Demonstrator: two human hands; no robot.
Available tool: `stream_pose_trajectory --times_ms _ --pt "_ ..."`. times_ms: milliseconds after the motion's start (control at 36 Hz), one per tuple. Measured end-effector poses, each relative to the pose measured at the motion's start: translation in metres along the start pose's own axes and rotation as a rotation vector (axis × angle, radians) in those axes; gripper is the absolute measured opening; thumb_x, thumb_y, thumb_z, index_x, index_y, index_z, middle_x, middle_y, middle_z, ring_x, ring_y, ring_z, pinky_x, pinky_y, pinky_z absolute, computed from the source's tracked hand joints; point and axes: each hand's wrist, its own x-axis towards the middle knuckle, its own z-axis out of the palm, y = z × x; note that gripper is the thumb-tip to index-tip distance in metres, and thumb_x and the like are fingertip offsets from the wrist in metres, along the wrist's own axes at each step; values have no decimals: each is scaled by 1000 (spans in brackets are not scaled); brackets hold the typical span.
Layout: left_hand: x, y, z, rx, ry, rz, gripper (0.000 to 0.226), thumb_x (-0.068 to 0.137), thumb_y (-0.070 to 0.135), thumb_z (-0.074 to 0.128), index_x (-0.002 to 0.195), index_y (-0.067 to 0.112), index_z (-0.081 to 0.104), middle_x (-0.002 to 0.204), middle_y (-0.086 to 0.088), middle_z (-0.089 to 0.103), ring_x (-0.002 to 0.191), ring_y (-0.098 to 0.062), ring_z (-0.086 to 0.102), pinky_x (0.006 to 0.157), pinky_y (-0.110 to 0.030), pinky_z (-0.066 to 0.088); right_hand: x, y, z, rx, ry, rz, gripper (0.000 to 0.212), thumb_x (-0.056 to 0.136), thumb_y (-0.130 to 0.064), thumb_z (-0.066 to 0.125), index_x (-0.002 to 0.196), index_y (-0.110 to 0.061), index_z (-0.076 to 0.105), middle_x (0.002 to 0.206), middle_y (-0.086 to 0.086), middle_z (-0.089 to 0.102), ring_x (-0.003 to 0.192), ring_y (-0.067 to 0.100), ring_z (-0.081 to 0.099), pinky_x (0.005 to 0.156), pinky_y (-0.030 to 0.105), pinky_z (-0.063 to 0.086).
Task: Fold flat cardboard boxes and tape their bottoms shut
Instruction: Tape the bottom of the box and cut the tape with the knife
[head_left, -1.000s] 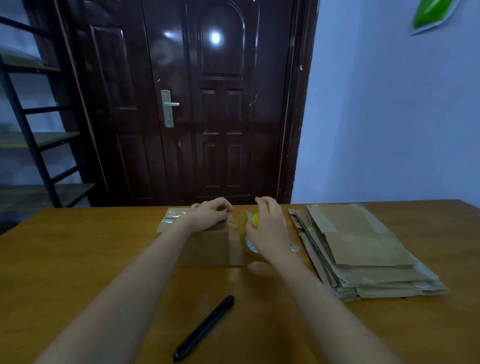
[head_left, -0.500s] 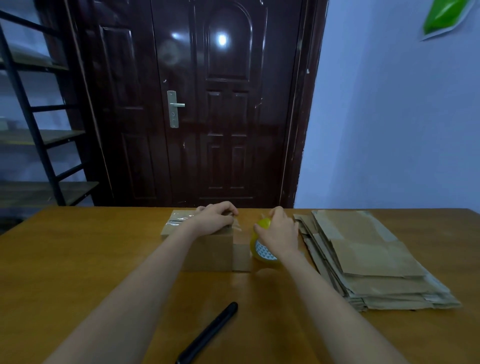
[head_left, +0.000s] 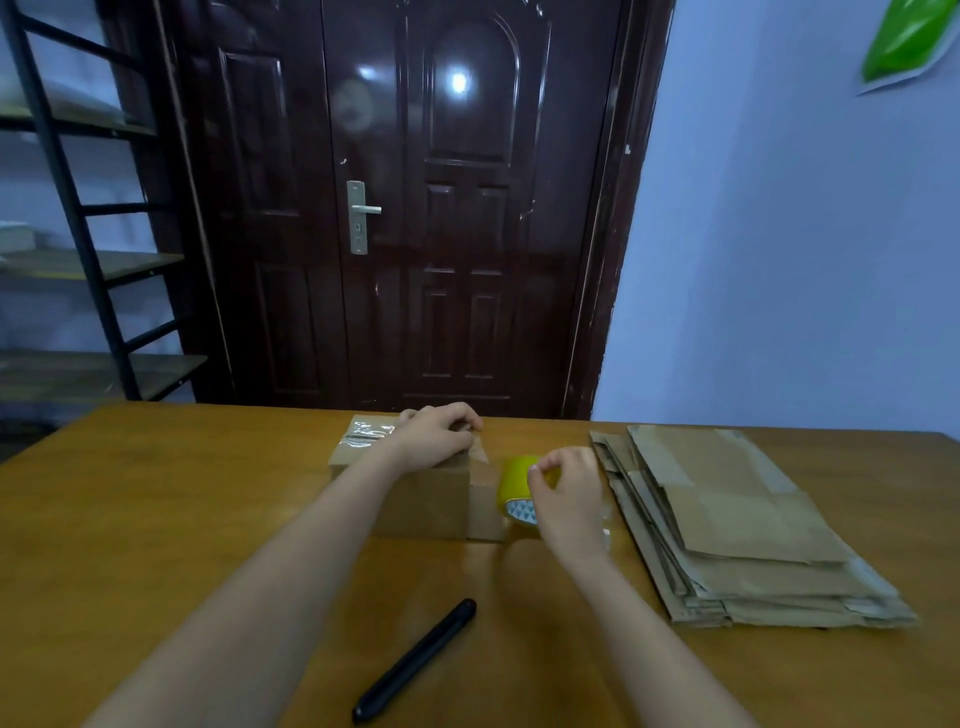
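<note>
**Box taping: hand positions**

Shelving (head_left: 78, 270) stands at far left, cut off by the frame. The box (head_left: 415, 499) sits near the table's (head_left: 156, 519) far edge; clear tape crosses its top. The left hand (head_left: 434, 439) presses flat on the box, gripping nothing. The pen (head_left: 415, 660) lies near the front edge. The right hand (head_left: 566, 493) grasps the tape roll (head_left: 511, 480), touching the box's right side. The roll's core print is unreadable. Flat boxes (head_left: 727, 519) are stacked at right. Behind: a dark door (head_left: 415, 208).

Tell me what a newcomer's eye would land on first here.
First the yellow tape roll, held by the right hand beside the folded cardboard box, which the left hand presses down at mid-table. Next, the stack of flat cardboard boxes to the right, and the black pen lying nearest the camera.
</note>
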Motion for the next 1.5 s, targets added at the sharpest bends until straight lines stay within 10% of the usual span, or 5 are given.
stream_pose_trajectory --times_ms 361,778,1139,1250,1500 --pt "-5 6 -1 29 28 -35 20 92 27 47 107 35 57 110 4 63 113 -18 48 100 -32 23 -85 32 -18 -42 -134 -162 25 69 2 71 66 -11 49 88 -2 47 88 5 46 82 3 32" --pt "-10 13 -8 218 -33 77 35 96 29 42 129 27 56 136 1 52 126 -20 44 104 -43 38 -99 40 -49 -125 -341 -199 29 85 -12 62 70 -29 44 138 -15 27 136 0 17 101 9 17" --pt "-28 -8 -46 104 362 -85 42 100 24 37 140 11 43 147 -4 41 134 -24 39 108 -41 34 3 -54 -42 36 -100 -223 12 93 -9 50 92 -3 60 109 -1 49 92 3 46 76 -1 33" --pt "-37 -27 -46 131 398 -224 49 101 26 35 145 5 33 153 -11 31 141 -26 28 114 -39 25 31 -77 -11 -40 -304 -191 43 96 -17 42 138 -9 44 145 4 41 137 17 31 118 34 11" --pt "-44 -45 -29 50 226 -348 58 102 35 28 150 6 17 159 -11 10 147 -23 9 117 -37 14 47 -75 50 -405 -597 -172 60 100 -31 25 152 -12 5 160 4 -3 147 16 -9 115 46 -12"
